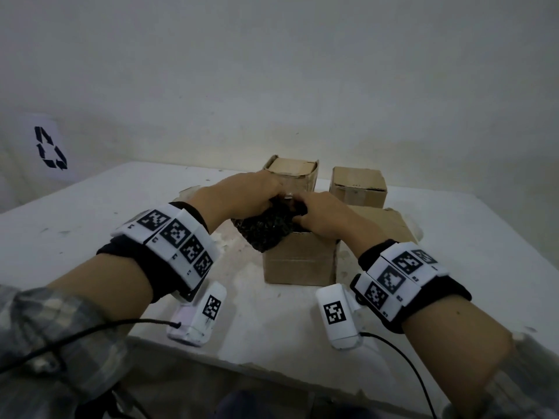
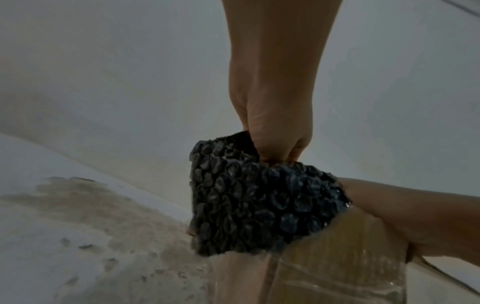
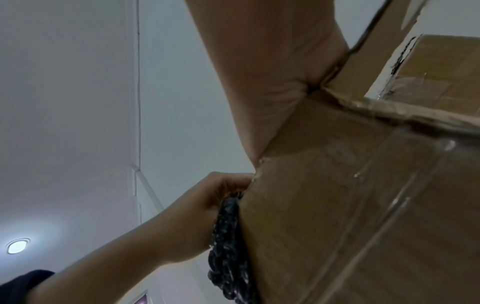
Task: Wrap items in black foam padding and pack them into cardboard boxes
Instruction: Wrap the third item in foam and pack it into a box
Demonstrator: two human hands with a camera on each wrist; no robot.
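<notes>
The white table (image 1: 90,225) carries three cardboard boxes. The near box (image 1: 299,261) stands open at the front, one flap folded out to its right side. Two smaller boxes sit behind it, the rear left box (image 1: 292,172) and the rear right box (image 1: 358,187), both apparently with their tops folded over.

The black foam padding (image 1: 266,229) is bundled at the near box's left top edge, part of it hanging down the outside of the left wall. A small pale or metallic piece shows at the top of the bundle between the two hands; what it is cannot be told.

The left hand (image 1: 245,198) has its fingers curled round the top of the padding, as the left wrist view confirms. The right hand (image 1: 326,219) lies over the box mouth with its fingertips bent onto the padding's right side; the grip appears to be a pinch, though the fingertips are partly hidden.

Judgement: the step in hand is seating the wrapped bundle in the near box. The next move calls for tucking the overhanging padding inside the left wall and pressing the bundle down, so that the flaps can be closed.
</notes>
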